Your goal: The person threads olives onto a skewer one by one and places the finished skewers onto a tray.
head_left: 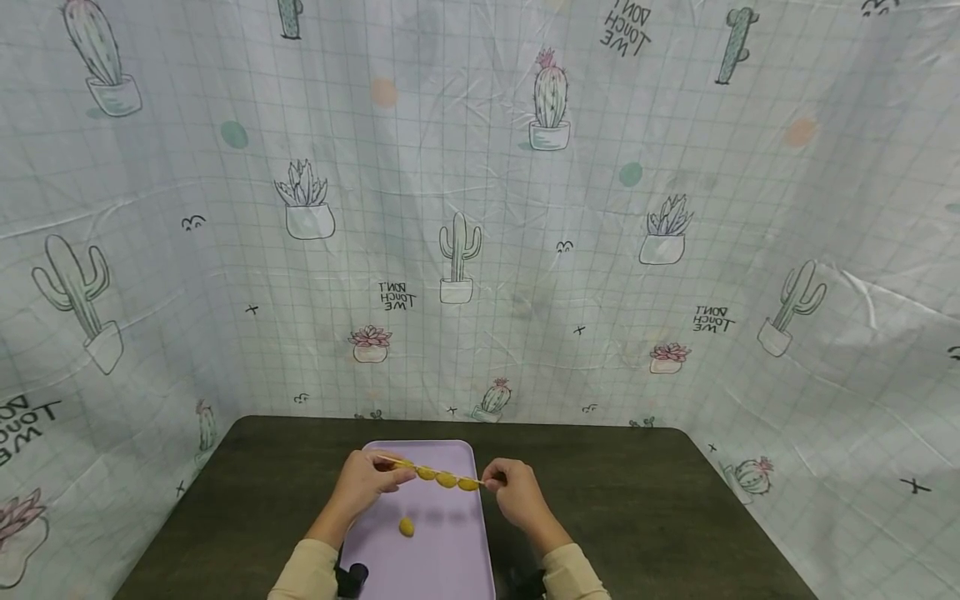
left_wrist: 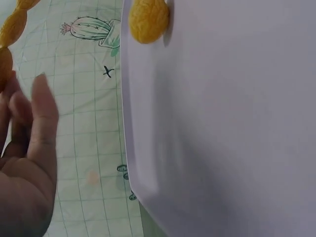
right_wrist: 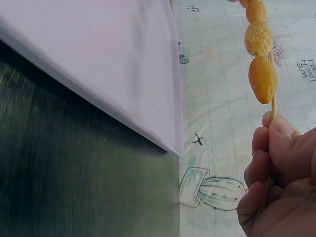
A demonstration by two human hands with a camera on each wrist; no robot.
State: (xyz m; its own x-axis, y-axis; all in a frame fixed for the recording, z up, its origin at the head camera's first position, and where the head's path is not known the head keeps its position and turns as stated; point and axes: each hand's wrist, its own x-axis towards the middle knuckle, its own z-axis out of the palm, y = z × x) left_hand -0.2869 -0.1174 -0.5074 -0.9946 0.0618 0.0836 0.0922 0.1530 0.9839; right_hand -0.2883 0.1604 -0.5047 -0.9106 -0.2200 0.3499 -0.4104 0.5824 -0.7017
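A thin wooden skewer (right_wrist: 274, 106) carries several wrinkled yellow-brown balls (head_left: 446, 480) in a row, held above the tray between both hands. In the head view my left hand (head_left: 367, 477) grips the skewer's left end, with fingers and thumb at the leftmost ball. The left wrist view shows the fingers (left_wrist: 44, 106) beside the row, their hold partly out of frame. My right hand (right_wrist: 286, 173) pinches the bare right end between thumb and forefinger, just below the last ball. One loose yellow ball (head_left: 407, 527) lies on the lilac tray (head_left: 442, 562) beneath.
The raised-rim tray rests on a dark wooden table (head_left: 637, 508). A pale curtain (head_left: 510, 275) printed with cacti hangs behind and at both sides. Black wrist gear (head_left: 351, 579) sits at the left cuff, over the tray's near left corner.
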